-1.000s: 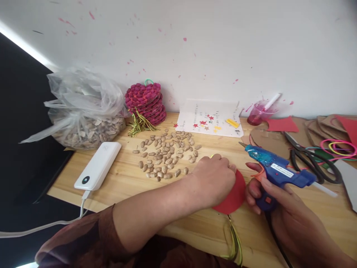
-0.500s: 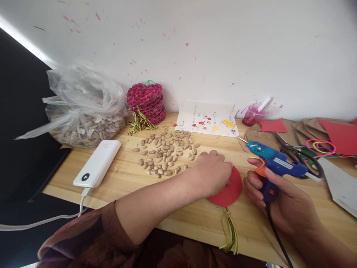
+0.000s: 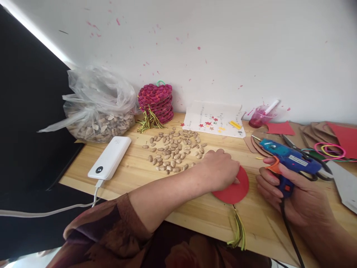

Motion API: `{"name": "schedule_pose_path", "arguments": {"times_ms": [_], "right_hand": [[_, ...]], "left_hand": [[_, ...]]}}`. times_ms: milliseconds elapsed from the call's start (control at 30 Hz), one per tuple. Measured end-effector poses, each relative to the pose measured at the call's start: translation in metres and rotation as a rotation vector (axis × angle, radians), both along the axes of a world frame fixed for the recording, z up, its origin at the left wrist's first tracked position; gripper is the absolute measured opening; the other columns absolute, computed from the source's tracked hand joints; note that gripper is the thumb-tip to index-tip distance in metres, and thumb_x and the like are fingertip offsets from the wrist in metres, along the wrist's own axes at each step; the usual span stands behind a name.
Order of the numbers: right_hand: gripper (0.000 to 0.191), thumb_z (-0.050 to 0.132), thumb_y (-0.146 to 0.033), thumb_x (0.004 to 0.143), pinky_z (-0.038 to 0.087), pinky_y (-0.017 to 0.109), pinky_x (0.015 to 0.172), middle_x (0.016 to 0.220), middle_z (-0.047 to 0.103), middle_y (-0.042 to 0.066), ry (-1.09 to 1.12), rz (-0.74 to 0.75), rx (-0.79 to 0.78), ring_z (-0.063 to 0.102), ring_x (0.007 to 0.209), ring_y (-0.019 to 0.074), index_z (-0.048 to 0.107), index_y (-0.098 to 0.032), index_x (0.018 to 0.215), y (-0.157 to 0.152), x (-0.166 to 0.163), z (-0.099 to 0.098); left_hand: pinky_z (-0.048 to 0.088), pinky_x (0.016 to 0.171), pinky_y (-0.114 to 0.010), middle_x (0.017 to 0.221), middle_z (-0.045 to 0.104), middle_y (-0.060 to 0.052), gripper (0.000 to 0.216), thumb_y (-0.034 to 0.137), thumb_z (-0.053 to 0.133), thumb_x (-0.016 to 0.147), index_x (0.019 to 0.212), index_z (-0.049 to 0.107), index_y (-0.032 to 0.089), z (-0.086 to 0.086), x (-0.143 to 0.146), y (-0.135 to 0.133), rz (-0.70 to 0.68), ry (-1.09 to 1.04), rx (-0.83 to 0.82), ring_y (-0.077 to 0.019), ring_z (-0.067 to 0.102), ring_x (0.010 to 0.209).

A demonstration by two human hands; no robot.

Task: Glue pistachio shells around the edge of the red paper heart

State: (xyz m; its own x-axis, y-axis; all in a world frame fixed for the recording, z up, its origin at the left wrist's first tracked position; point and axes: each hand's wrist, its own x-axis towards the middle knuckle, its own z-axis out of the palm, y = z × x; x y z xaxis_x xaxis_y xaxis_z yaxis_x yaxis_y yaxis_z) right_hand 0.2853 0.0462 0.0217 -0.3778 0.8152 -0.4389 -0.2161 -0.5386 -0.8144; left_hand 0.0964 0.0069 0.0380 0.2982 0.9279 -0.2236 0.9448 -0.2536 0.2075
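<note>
My left hand is closed, its knuckles up, over a round red paper piece on the table. Its fingertips are mostly hidden, so whether they pinch something small cannot be made out. From the disc's near edge hangs a yellow-green and dark tassel. To the right, my right hand is wrapped round a blue hot glue gun, fingers by its orange trigger. The gun's metal nozzle points up and left, away from the disc. Loose peanuts in their shells lie beyond my left forearm.
A clear plastic bag of peanuts stands at the left, behind a white power bank. Magenta peanut-covered pieces are stacked by the wall. Decorated paper, a cup of pink paint, scissors and red-and-brown card lie further right.
The whole view has shifted, moving things rightward in the picture. My right hand with the glue gun has drawn slightly right from the disc. My left hand stays on the disc.
</note>
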Motion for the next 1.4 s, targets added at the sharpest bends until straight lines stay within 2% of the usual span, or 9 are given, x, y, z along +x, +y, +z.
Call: {"name": "schedule_pose_path", "arguments": {"times_ms": [200, 400, 567, 733, 833, 933, 1033, 1133, 1400], "right_hand": [[0.01, 0.073, -0.034, 0.082, 0.009, 0.03, 0.046, 0.06, 0.039, -0.003, 0.0, -0.002, 0.015, 0.029, 0.042, 0.0099, 0.07, -0.027, 0.088, -0.001, 0.0, -0.001], [0.011, 0.073, -0.033, 0.08, 0.013, 0.028, 0.045, 0.058, 0.044, -0.004, 0.032, 0.028, 0.056, 0.031, 0.042, 0.0089, 0.069, -0.027, 0.088, 0.0, -0.002, -0.002], [0.01, 0.068, -0.034, 0.086, 0.016, 0.023, 0.044, 0.06, 0.049, -0.006, 0.161, 0.138, 0.083, 0.033, 0.043, 0.0072, 0.066, -0.026, 0.091, 0.0, 0.0, -0.006], [0.02, 0.075, -0.034, 0.079, 0.021, 0.019, 0.039, 0.059, 0.05, -0.008, 0.203, 0.155, 0.092, 0.032, 0.042, 0.0074, 0.064, -0.024, 0.093, 0.008, 0.005, -0.012], [0.02, 0.074, -0.035, 0.081, 0.024, 0.018, 0.039, 0.06, 0.048, -0.008, 0.24, 0.161, 0.091, 0.032, 0.042, 0.0069, 0.064, -0.023, 0.093, 0.011, 0.008, -0.014], [0.019, 0.071, -0.035, 0.085, 0.025, 0.017, 0.039, 0.061, 0.048, -0.008, 0.27, 0.177, 0.089, 0.032, 0.042, 0.0067, 0.063, -0.022, 0.095, 0.013, 0.01, -0.018], [0.018, 0.07, -0.034, 0.086, 0.025, 0.018, 0.038, 0.061, 0.05, -0.007, 0.288, 0.194, 0.089, 0.034, 0.042, 0.0071, 0.063, -0.021, 0.096, 0.015, 0.011, -0.021], [0.019, 0.07, -0.033, 0.085, 0.026, 0.018, 0.037, 0.061, 0.05, -0.007, 0.298, 0.209, 0.09, 0.035, 0.041, 0.0071, 0.062, -0.021, 0.097, 0.017, 0.011, -0.024], [0.016, 0.068, -0.031, 0.087, 0.026, 0.018, 0.037, 0.061, 0.052, -0.006, 0.311, 0.229, 0.09, 0.039, 0.041, 0.0068, 0.063, -0.02, 0.097, 0.018, 0.011, -0.026]], "left_hand": [[0.052, 0.088, -0.043, 0.11, 0.072, -0.016, 0.04, 0.048, 0.058, 0.098, 0.124, 0.072, 0.02, -0.004, -0.004, 0.002, -0.005, -0.018, 0.013, -0.0335, 0.062, 0.114], [0.052, 0.086, -0.042, 0.112, 0.073, -0.016, 0.039, 0.042, 0.054, 0.1, 0.128, 0.071, 0.021, 0.003, -0.005, 0.0, -0.007, 0.014, -0.003, -0.0337, 0.063, 0.112], [0.051, 0.084, -0.041, 0.103, 0.074, -0.014, 0.036, 0.037, 0.052, 0.099, 0.127, 0.072, 0.024, 0.002, -0.007, 0.0, -0.03, 0.054, 0.042, -0.0329, 0.066, 0.105], [0.052, 0.082, -0.038, 0.101, 0.075, -0.011, 0.038, 0.037, 0.05, 0.1, 0.128, 0.073, 0.028, -0.002, -0.016, 0.003, -0.059, -0.065, 0.048, -0.0297, 0.069, 0.098], [0.051, 0.085, -0.036, 0.105, 0.076, -0.011, 0.044, 0.035, 0.049, 0.1, 0.139, 0.067, 0.024, 0.002, -0.025, 0.004, 0.024, -0.175, 0.114, -0.0264, 0.069, 0.095], [0.051, 0.087, -0.035, 0.105, 0.076, -0.01, 0.042, 0.032, 0.049, 0.1, 0.135, 0.07, 0.022, 0.009, -0.033, 0.003, 0.109, -0.186, 0.194, -0.0248, 0.068, 0.095], [0.05, 0.086, -0.035, 0.1, 0.072, -0.008, 0.039, 0.03, 0.055, 0.097, 0.131, 0.073, 0.025, 0.012, -0.037, 0.001, 0.023, -0.111, 0.172, -0.0248, 0.066, 0.096], [0.048, 0.087, -0.036, 0.102, 0.069, -0.008, 0.046, 0.032, 0.065, 0.093, 0.138, 0.067, 0.029, 0.01, -0.034, -0.001, -0.068, -0.029, 0.106, -0.0275, 0.063, 0.101], [0.046, 0.089, -0.039, 0.106, 0.065, -0.012, 0.059, 0.036, 0.067, 0.092, 0.149, 0.056, 0.026, -0.005, -0.024, 0.001, -0.142, 0.056, 0.055, -0.0305, 0.058, 0.104]]}}
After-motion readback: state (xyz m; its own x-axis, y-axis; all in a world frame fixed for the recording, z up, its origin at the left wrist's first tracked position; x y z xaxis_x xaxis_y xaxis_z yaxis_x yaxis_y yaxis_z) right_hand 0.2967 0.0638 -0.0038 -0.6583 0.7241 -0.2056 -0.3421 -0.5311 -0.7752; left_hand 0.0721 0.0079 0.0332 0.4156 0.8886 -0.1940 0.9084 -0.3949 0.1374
